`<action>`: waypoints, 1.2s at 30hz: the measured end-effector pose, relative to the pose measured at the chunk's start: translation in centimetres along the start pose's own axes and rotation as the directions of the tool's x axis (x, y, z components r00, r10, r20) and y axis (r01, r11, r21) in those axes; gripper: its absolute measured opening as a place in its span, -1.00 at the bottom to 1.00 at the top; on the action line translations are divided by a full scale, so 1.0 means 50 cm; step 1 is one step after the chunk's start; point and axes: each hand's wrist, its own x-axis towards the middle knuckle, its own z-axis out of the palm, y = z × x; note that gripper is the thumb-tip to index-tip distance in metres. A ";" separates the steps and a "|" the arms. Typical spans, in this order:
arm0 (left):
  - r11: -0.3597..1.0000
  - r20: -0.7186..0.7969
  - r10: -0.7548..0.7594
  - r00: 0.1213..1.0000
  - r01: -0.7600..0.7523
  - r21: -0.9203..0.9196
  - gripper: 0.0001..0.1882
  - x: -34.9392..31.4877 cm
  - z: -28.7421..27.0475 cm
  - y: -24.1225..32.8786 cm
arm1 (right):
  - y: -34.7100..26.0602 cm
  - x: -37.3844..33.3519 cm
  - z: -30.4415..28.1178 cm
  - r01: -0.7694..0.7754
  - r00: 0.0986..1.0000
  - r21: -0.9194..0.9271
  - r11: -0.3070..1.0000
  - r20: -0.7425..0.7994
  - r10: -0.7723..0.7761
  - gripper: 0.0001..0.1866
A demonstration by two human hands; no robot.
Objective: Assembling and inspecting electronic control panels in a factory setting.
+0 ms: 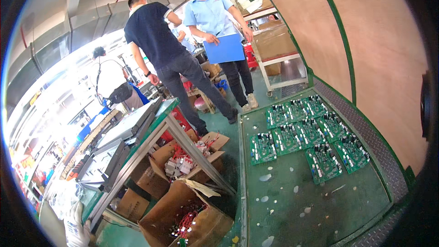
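My left hand (pixel 76 228), in a whitish glove, is low at the left beside the corner of the green-topped workbench (pixel 90 200). Its fingers point upward and look stretched out, with nothing visible in them; whether they touch the bench edge I cannot tell. Crumpled clear plastic (pixel 64 197) lies just beyond the fingertips. My right hand is out of view. Several green circuit boards (pixel 323 162) with black and white components lie grouped on the far part of a worn green table (pixel 292 206) to the right.
Black trays or panels (pixel 104 162) rest on the workbench. Below stand open cardboard boxes, one (pixel 208 224) with red wires, another with white parts (pixel 180 164). A person holds a blue folder (pixel 225 49); another in dark clothes (pixel 153 36) stands nearby. A wooden panel (pixel 379 50) borders the right.
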 end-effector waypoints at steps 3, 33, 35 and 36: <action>1.000 0.003 -0.004 1.000 0.004 -0.007 -0.42 0.003 0.002 0.001 | 0.001 -0.005 0.002 -0.003 1.000 0.002 1.000 -0.005 0.003 -0.55; 0.972 0.020 0.054 0.998 -0.057 0.228 -0.41 -0.010 -0.016 -0.017 | 0.020 -0.105 0.021 0.133 0.983 0.367 0.921 -0.167 -0.076 -0.67; 0.971 0.024 0.051 0.998 -0.055 0.235 -0.40 -0.016 -0.010 -0.025 | 0.030 -0.137 0.025 0.198 0.970 0.432 0.880 -0.215 -0.113 -0.67; 0.966 0.023 0.045 0.999 -0.050 0.253 -0.40 -0.021 -0.005 -0.030 | 0.036 -0.153 0.029 0.242 0.958 0.444 0.863 -0.249 -0.140 -0.67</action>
